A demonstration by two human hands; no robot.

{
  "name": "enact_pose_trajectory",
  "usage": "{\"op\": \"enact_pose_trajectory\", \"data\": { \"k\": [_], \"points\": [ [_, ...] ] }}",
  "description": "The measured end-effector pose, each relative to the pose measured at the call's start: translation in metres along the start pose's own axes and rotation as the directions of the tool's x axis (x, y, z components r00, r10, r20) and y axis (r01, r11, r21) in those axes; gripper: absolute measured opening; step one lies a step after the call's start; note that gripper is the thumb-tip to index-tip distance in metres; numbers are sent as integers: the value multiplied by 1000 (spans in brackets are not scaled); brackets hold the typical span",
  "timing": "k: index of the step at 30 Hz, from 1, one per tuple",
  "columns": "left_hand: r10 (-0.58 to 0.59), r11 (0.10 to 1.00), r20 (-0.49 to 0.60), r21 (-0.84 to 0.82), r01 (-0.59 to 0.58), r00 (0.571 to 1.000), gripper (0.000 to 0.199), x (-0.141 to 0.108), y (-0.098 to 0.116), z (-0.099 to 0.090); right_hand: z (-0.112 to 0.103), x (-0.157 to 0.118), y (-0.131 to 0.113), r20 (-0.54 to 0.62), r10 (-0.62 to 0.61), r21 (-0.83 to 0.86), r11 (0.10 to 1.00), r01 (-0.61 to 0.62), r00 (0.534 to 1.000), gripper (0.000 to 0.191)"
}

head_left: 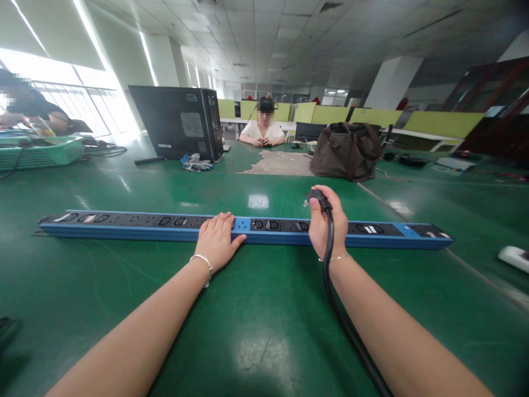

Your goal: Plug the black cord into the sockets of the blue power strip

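A long blue and black power strip [124,227] lies crosswise on the green table [264,292], with several sockets along its top. My left hand [218,238] rests flat on the strip near its middle, thumb spread, beside a blue socket section [242,224]. Above the strip, right of its middle, my right hand [329,220] grips a black power plug [319,197]. The plug's pins point left and stand apart from the sockets. From it a thick black cord [329,259] runs down along my right forearm to the bottom edge.
Farther back stand a black computer case [173,121], crumpled gloves [195,162] and a brown bag [347,151]. A green basket [45,151] is at left, a white object [514,258] at the right edge. One person [263,129] sits opposite, another [37,105] at far left.
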State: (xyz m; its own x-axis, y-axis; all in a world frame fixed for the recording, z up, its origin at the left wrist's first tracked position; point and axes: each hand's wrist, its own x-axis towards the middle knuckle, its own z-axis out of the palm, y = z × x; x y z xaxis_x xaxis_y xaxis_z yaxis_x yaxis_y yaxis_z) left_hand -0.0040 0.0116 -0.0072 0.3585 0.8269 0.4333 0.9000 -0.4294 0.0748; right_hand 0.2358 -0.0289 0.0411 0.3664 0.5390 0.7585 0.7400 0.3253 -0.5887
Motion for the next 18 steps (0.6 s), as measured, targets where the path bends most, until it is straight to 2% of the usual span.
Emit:
{"op": "enact_pose_trajectory", "data": {
  "k": [4, 8, 11, 13, 14, 15, 17, 18],
  "points": [
    [0, 1000, -10, 10, 0, 1000, 57, -1, -1, 1, 11, -16, 3, 157, -24, 14, 1000, 22, 987, 30],
    [7, 1000, -11, -7, -7, 1000, 57, -1, -1, 2, 22, -30, 6, 225, -25, 33, 999, 18, 974, 34],
    [-34, 997, -77, -69, 28, 996, 53, 0, 5, -6, 25, -38, -1, 324, -89, 48, 996, 77, 942, 40],
    [-74, 985, -130, -166, 52, 989, 50, 1, 16, -17, 27, -44, -9, 378, -153, 16, 987, 159, 913, 41],
    [-85, 969, -112, -240, 56, 990, 49, 0, 23, -23, 28, -47, -13, 396, -198, -2, 976, 216, 897, 41],
    [-91, 943, -37, -325, 75, 995, 48, 0, 30, -29, 29, -50, -17, 411, -252, -9, 960, 280, 876, 41],
    [-118, 882, 165, -436, 179, 979, 47, -2, 46, -38, 32, -55, -22, 432, -367, 16, 917, 400, 824, 41],
    [-122, 863, 211, -460, 209, 970, 46, -3, 52, -41, 32, -57, -24, 434, -415, 40, 895, 443, 800, 42]
  ]
}}
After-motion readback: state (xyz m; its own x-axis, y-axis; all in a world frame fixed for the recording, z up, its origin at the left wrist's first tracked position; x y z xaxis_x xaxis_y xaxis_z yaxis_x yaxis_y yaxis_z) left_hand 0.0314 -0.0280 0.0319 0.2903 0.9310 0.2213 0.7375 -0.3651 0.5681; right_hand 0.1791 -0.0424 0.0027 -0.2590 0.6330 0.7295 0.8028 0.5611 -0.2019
